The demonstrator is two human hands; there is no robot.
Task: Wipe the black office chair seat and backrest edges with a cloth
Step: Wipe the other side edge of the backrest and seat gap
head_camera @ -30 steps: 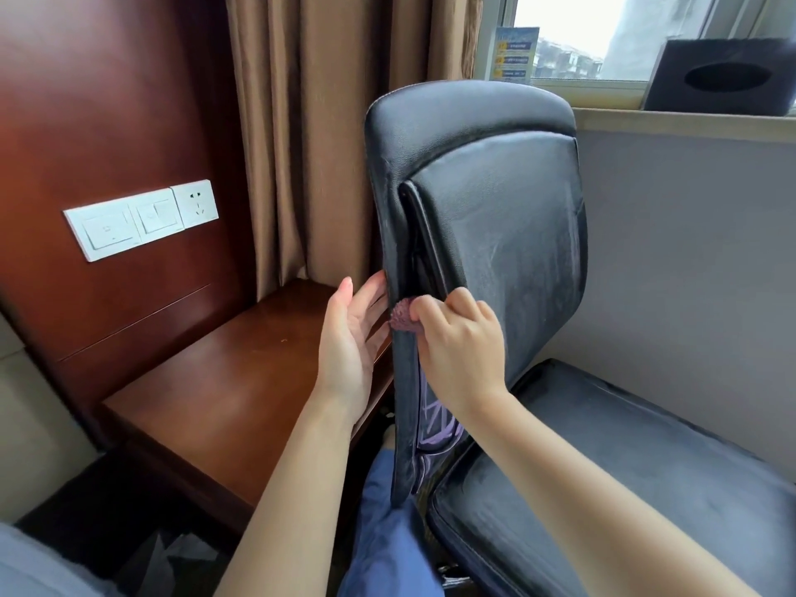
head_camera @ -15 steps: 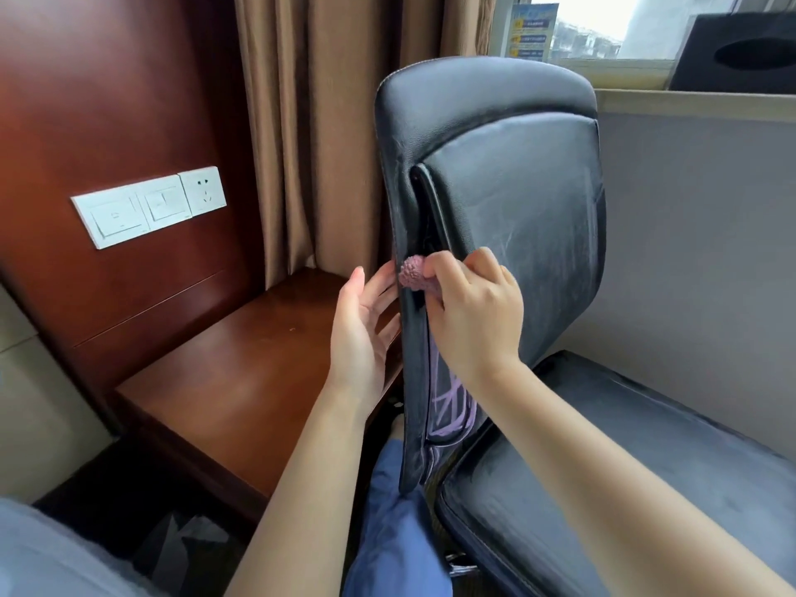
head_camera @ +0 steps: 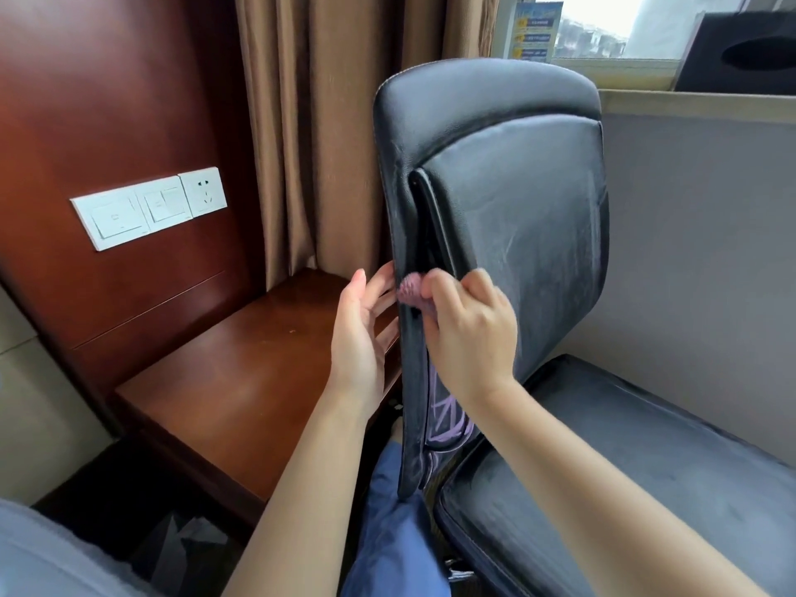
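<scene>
The black office chair backrest (head_camera: 517, 200) stands upright in the middle of the view, its left side edge facing me. Its dusty black seat (head_camera: 624, 458) spreads out at the lower right. My right hand (head_camera: 469, 333) grips a pink-purple cloth (head_camera: 409, 290) and presses it against the backrest's left edge at mid height. More of the cloth hangs lower down between the backrest panels. My left hand (head_camera: 362, 333) is open, its straight fingers resting on the outer side of that same edge, opposite the cloth.
A brown wooden side table (head_camera: 241, 381) stands left of the chair against a wood-panelled wall with white switches and a socket (head_camera: 150, 209). Brown curtains (head_camera: 327, 122) hang behind. A black tissue box (head_camera: 745, 53) sits on the windowsill at the top right. My blue trouser leg (head_camera: 392, 523) is below.
My right hand has slid the cloth a little way up the backrest's left edge. My left hand has followed it on the outer side. The camera has shifted slightly.
</scene>
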